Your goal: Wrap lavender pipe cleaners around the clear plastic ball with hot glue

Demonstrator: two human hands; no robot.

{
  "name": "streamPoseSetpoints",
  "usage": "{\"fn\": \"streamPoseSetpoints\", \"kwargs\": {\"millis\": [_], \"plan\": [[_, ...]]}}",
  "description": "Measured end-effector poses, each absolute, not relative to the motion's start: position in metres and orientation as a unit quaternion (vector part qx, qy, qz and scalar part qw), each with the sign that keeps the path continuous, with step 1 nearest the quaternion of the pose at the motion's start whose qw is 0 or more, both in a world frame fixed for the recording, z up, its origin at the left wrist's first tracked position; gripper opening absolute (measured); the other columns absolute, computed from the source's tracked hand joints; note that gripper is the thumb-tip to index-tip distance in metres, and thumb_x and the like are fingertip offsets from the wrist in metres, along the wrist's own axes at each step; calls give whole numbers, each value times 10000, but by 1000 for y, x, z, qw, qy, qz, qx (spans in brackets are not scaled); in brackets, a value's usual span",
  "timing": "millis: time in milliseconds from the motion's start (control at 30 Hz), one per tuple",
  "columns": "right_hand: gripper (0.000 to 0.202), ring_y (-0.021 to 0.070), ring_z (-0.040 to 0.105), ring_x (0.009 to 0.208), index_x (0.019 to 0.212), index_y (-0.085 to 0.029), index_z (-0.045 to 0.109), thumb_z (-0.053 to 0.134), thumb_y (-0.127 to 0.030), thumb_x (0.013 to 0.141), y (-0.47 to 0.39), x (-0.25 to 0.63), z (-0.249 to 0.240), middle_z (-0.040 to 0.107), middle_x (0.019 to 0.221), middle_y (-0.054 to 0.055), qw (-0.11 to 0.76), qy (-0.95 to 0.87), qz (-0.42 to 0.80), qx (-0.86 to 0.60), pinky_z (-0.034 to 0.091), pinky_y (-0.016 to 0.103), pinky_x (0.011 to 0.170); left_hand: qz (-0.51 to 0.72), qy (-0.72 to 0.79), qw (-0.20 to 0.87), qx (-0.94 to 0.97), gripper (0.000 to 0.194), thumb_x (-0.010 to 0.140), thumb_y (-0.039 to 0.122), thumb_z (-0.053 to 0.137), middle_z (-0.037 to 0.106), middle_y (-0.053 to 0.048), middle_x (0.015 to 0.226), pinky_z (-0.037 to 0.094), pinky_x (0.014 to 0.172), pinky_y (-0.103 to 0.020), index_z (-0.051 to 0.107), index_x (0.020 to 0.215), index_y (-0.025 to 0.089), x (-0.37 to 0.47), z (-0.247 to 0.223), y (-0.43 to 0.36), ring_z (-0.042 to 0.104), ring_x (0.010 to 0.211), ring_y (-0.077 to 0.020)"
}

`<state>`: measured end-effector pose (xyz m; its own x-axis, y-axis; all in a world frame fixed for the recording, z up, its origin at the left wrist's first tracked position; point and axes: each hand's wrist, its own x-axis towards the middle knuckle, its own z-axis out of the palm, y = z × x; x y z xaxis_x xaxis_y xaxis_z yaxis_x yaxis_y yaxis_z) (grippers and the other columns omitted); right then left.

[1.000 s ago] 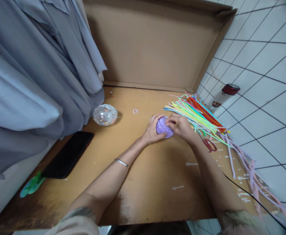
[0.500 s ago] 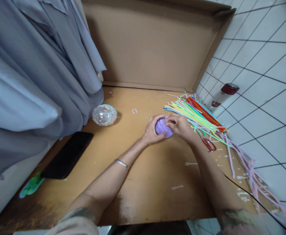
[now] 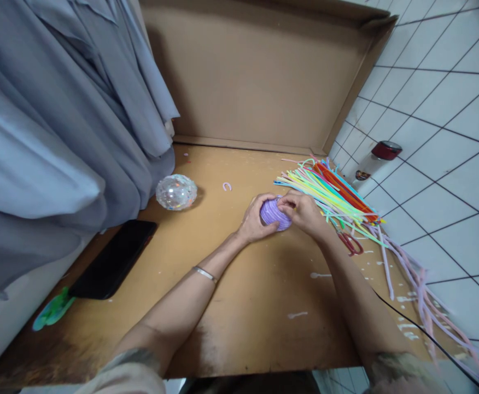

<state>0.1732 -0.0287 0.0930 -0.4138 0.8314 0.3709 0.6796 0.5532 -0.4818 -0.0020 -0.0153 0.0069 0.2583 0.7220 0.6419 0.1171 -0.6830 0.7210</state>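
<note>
White tiled wall (image 3: 448,164) at right, gray curtain (image 3: 67,120) at left, cardboard panel (image 3: 260,76) behind a worn wooden counter (image 3: 239,317). Near its middle, the left hand (image 3: 258,220) grips a purple striped ball (image 3: 273,214); the right hand (image 3: 299,210) has fingertips pinched at its top.

So the left hand (image 3: 256,221) is gripping a purple ball (image 3: 273,214), right fingertips (image 3: 288,205) pinching its top, clear ball (image 3: 176,192) sitting at ten o'clock.
</note>
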Motion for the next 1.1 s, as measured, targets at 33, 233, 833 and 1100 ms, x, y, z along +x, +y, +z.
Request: {"fn": "streamPoseSetpoints", "kwargs": {"millis": [33,233,833,1100], "plan": [[130,186,602,763,788,-167,705,582,-175,826,-29,173,93,687,834,76,296,-830,129,-456,433,303,726,542,277,276,744,623,717,405,726,614,-130,1295,440,1102,-498,502,1260,198,-2,6,-15,577,1224,-306],[117,177,584,732,779,-164,706,594,-163,813,-28,172,90,681,818,68,306,-823,127,-462,418,296,704,544,273,255,751,659,723,484,764,609,-135,1304,449,1091,-500,513,1264,204,-3,3,-12,580,1234,-307],[117,161,584,708,767,-183,720,619,-130,795,-27,172,87,694,793,44,325,-816,122,-463,413,277,687,560,256,224,755,690,649,476,874,611,-140,1299,468,1071,-541,553,1206,225,2,-5,-6,588,1246,-311],[104,163,609,735,762,-168,731,634,-132,780,-29,174,95,708,798,53,314,-817,158,-457,439,272,706,560,246,217,761,633,660,400,851,618,-134,1286,471,1056,-527,553,1190,222,2,-2,-8,597,1224,-303]]}}
